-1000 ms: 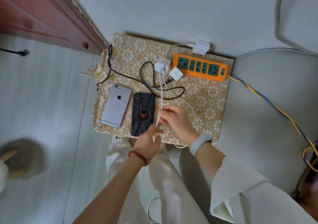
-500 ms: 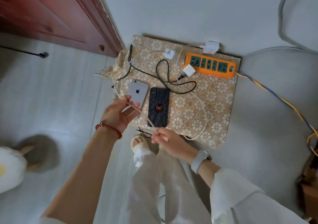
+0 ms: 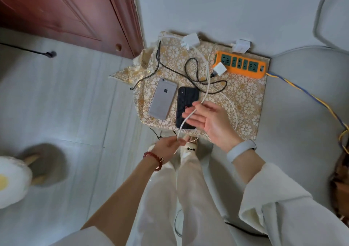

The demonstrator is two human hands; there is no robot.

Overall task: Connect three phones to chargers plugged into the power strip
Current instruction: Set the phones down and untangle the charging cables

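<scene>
Nearest, the left hand (image 3: pixel 167 147) has its fingers pinched together on the near end of a white cable (image 3: pixel 204 94). Just beyond, the right hand (image 3: pixel 209 121) is spread, fingers apart, the cable draped over them above the black phone (image 3: pixel 186 102). A silver phone (image 3: pixel 162 98) lies just left of it on the patterned cloth (image 3: pixel 245 98). Farther off, the orange power strip (image 3: pixel 243 66) holds one white charger (image 3: pixel 220 69); two more adapters lie loose near the wall. No phone looks connected yet, and a third phone isn't visible.

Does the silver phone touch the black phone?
Apart. The head view shows a narrow strip of patterned cloth between the silver phone and the black phone along their facing edges.
</scene>
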